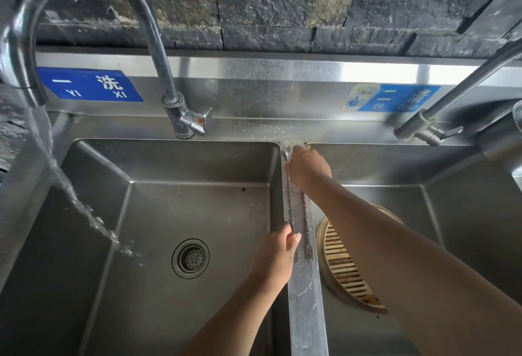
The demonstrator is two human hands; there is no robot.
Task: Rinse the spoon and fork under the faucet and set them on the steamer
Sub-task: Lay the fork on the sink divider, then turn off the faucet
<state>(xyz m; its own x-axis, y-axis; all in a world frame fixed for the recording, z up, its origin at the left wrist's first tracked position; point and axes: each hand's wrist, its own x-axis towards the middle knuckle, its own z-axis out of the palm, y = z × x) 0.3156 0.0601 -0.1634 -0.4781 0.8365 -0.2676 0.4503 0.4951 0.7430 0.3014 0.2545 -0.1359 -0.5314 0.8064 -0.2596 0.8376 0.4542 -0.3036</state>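
A long metal spoon and a long metal fork lie side by side along the wet divider between the two sink basins. The fork's tines point toward me. My right hand is at the far end of the divider, its fingers curled over the far ends of both utensils. My left hand pinches the spoon's handle near its near end. The left faucet pours water into the left basin. A round bamboo steamer sits in the right basin, partly under my right forearm.
A drain strainer lies in the left basin's floor. A second faucet stands at the back right, turned off. Blue labels are stuck on the steel backsplash, with a dark stone wall above. The right basin extends past the steamer.
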